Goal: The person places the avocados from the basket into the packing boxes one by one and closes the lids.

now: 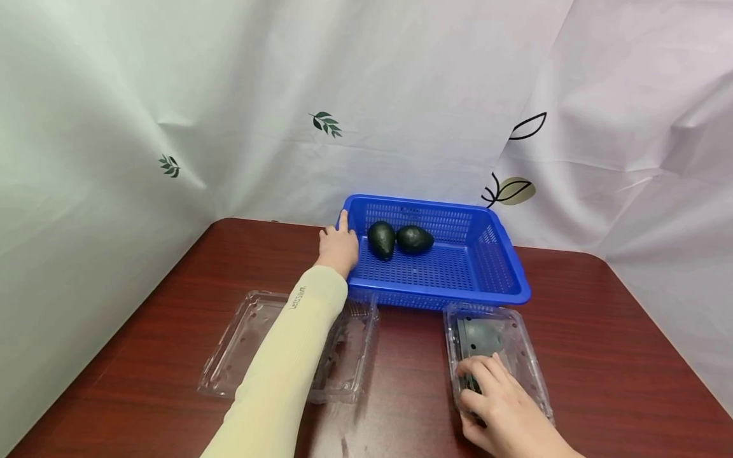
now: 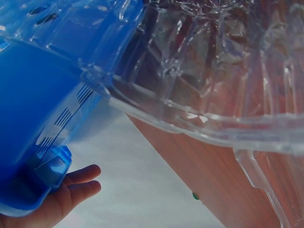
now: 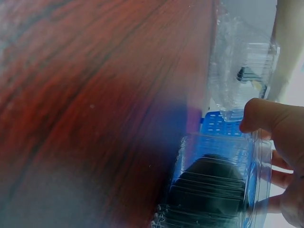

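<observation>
Two dark green avocados, a left one (image 1: 381, 240) and a right one (image 1: 415, 240), lie in the blue plastic basket (image 1: 441, 296). My left hand (image 1: 339, 247) grips the basket's left rim, with two fingers (image 2: 84, 183) extending past the handle in the left wrist view. At the lower right, my right hand (image 1: 504, 407) holds a closed clear plastic clamshell box (image 1: 529, 356) by its left edge and lid. Through its wall, the right wrist view shows a dark avocado (image 3: 206, 190). My right thumb (image 3: 259, 114) rests at the box's rim.
An open clear clamshell box (image 1: 229, 356) lies under my left forearm, which hides its middle. The reddish-brown table (image 1: 401, 369) ends at a white curtain (image 1: 424, 95) with leaf prints behind the basket.
</observation>
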Motion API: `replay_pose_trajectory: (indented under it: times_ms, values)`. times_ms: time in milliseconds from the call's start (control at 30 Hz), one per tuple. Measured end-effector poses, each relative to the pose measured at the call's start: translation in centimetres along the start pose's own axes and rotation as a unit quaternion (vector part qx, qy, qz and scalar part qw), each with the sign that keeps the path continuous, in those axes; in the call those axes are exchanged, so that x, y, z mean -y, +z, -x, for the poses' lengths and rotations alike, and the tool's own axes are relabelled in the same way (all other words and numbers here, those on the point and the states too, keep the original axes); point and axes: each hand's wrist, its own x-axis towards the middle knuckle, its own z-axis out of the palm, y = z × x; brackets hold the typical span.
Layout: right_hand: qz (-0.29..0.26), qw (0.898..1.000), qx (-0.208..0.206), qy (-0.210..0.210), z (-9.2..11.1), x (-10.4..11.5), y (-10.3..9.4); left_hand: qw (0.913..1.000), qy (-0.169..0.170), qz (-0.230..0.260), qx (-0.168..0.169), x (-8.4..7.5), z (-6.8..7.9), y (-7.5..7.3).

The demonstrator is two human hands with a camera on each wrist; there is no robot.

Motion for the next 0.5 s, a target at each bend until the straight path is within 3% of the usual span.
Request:
replay_pose_trajectory:
  times_ms: [167,300,367,500]
  values:
    - [0.022,1.0,0.014,0.002,0.0,-0.2,-0.3,1.0,-0.003,0.006,0.002,-0.1,-0.1,-0.3]
    - [0.047,0.998,0.049,-0.019,-0.1,-0.6,-1.0,1.0,-0.005,0.005,-0.001,-0.1,-0.2,-0.4]
    - [0.043,0.995,0.083,-0.034,-0.5,-0.9,-1.9,1.0,-0.006,0.004,-0.001,-0.1,-0.1,-0.5]
    - [0.012,0.988,0.151,-0.026,-2.5,-2.4,-5.5,0.9999,-0.006,0.008,-0.006,-0.2,0.1,-0.5]
